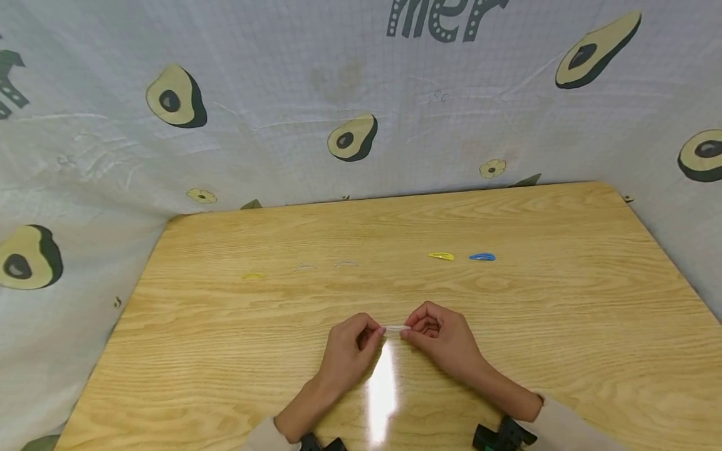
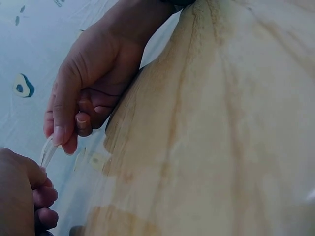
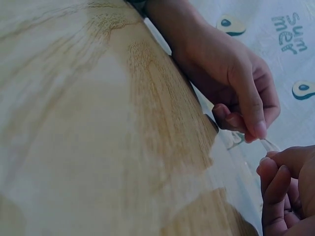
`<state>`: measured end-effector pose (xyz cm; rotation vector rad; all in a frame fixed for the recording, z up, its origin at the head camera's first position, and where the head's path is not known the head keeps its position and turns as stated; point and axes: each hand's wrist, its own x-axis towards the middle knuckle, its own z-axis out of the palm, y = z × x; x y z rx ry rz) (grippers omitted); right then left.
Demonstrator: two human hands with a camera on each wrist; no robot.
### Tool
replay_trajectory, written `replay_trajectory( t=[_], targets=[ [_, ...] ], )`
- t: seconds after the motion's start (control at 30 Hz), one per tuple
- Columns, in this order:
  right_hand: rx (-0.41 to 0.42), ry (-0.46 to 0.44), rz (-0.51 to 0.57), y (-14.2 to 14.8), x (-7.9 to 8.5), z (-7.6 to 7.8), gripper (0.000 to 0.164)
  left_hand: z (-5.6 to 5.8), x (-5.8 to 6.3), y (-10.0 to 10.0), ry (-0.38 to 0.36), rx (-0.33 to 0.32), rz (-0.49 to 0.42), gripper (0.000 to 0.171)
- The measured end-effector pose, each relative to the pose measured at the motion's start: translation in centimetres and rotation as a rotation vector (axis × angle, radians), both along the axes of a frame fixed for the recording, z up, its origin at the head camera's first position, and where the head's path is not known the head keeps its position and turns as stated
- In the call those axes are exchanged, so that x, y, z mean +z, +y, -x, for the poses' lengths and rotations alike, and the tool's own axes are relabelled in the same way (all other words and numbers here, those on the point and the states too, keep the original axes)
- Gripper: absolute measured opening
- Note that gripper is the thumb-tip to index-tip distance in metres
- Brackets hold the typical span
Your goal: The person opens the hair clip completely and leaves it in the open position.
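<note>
Between the hands runs a thin whitish translucent loop [image 1: 396, 327] that looks like an elastic hair band, drawn out in a short line. My left hand [image 1: 350, 347] pinches its left end with thumb and fingertip. Its right end is pinched by my right hand [image 1: 442, 341], whose other fingers curl in. In the left wrist view the strip [image 2: 47, 151] shows two thin strands with a narrow gap. Only a short piece of the strip [image 3: 269, 145] shows between the fingertips in the right wrist view.
Beyond the hands on the wooden table [image 1: 197, 351] lie a yellow hair clip [image 1: 441, 256] and a blue hair clip [image 1: 482, 257]. Farther left are a yellow band [image 1: 253, 275] and two pale bands, one near the middle [image 1: 346, 264]. An avocado-print cloth [image 1: 271, 163] hangs behind.
</note>
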<state>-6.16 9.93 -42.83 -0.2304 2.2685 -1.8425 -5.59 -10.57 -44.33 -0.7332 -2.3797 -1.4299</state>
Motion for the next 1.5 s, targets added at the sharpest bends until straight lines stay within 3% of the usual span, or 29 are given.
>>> replay_trajectory(
  t=[0.87, 1.5],
  targets=[
    [0.000, 0.074, 0.030, -0.20, -0.04, -0.37, 0.013, -0.02, 0.02, -0.24, 0.093, -0.012, 0.013, 0.018],
    [-0.011, 0.067, 0.004, -0.26, 0.14, -0.44, 0.011, -0.03, 0.19, -0.22, 0.062, -0.006, 0.030, 0.017]
  ],
)
